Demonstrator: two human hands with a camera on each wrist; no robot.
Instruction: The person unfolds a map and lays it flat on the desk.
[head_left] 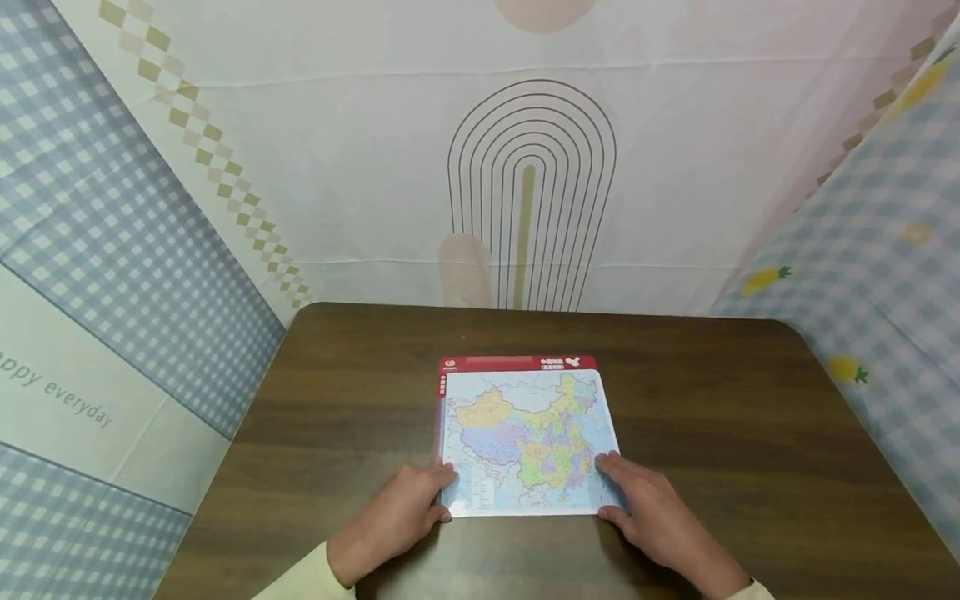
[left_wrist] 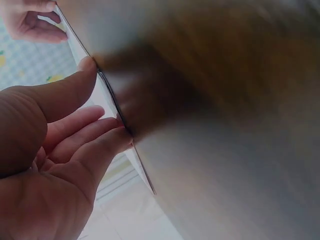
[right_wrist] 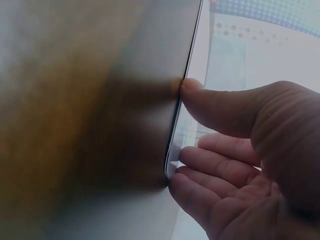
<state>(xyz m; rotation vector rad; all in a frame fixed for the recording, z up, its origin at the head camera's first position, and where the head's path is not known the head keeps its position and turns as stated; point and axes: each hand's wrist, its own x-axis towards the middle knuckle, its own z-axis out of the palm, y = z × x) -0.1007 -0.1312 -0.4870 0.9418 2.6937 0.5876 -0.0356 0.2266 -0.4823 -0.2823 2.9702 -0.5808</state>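
A flat rectangular map of China, with a red header strip and pale blue surround, lies on the wooden table. My left hand rests at its lower left edge, fingertips on the border and thumb near the corner. On the opposite side, my right hand touches the lower right edge in the same way. From the left wrist, the thumb and fingers lie along the map's thin edge. The right wrist view likewise has the thumb and extended fingers against that side's edge.
Behind the table hangs a white cloth printed with arches and diamonds. Blue checked fabric hangs on the left, and more checked fabric with pineapples on the right. The table's back edge meets the white cloth.
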